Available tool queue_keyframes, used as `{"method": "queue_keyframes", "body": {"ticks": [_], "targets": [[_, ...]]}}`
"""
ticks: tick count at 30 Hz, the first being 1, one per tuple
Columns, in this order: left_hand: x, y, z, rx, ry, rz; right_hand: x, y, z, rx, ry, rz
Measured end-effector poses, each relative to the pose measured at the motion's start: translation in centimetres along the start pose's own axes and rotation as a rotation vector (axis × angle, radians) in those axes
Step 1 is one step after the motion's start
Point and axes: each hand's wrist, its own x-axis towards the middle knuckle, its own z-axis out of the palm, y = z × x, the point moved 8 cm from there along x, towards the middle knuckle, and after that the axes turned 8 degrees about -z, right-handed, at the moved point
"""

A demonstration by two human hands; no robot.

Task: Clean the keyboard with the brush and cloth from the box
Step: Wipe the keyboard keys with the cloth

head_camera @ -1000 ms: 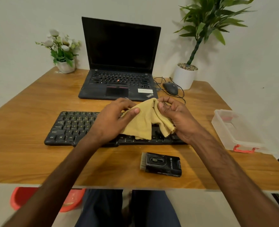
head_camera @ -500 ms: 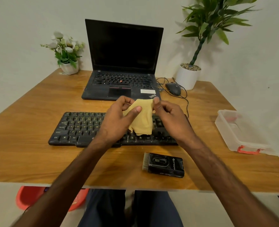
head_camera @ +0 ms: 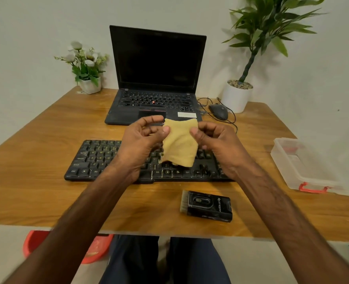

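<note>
both bare forearms (head_camera: 95,203) reach forward side by side. the left hand (head_camera: 139,144) and right hand (head_camera: 220,145) are raised facing each other, palms turned inward, each pinching an upper corner of the cloth (head_camera: 179,146) between thumb and curled fingers.

One view only — your head cam, wide-angle, facing forward and down across the counter (head_camera: 46,160). It sits close: your left hand (head_camera: 140,146) and right hand (head_camera: 220,146) reach in from the bottom edge, with the cloth (head_camera: 179,148) near frame centre. The laptop (head_camera: 157,78) and wall (head_camera: 26,37) are at the far end.
</note>
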Motion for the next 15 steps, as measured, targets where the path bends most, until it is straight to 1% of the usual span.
{"method": "queue_keyframes", "body": {"ticks": [4,6,7,9,11,12,13,14,15], "targets": [[-0.5,3.3,-1.4,0.218,0.121,0.301,0.8,-2.0,-1.5,-0.195,0.114,-0.144],[-0.3,4.2,-1.9,0.411,0.159,0.400,1.3,-2.7,-2.0,-0.153,0.144,-0.139],[-0.1,4.1,-1.7,0.566,0.153,0.431,1.6,-2.7,-2.2,-0.109,0.155,-0.112],[0.6,2.4,-1.0,0.959,0.073,0.432,2.1,-1.9,-2.8,-0.074,0.193,-0.069],[0.8,-0.7,-0.5,1.331,-0.037,0.370,2.7,-0.3,-3.2,-0.127,0.194,-0.020],[0.9,-2.2,-0.6,1.455,-0.078,0.335,2.9,0.4,-3.3,-0.207,0.170,-0.005],[0.9,-3.5,-0.8,1.548,-0.104,0.301,3.2,0.7,-3.5,-0.337,0.139,-0.027],[1.0,-4.6,-1.0,1.620,-0.120,0.271,3.4,0.4,-3.6,-0.510,0.110,-0.105],[1.2,-5.4,-1.1,1.676,-0.134,0.247,3.6,-0.2,-3.3,-0.701,0.082,-0.226]]}}
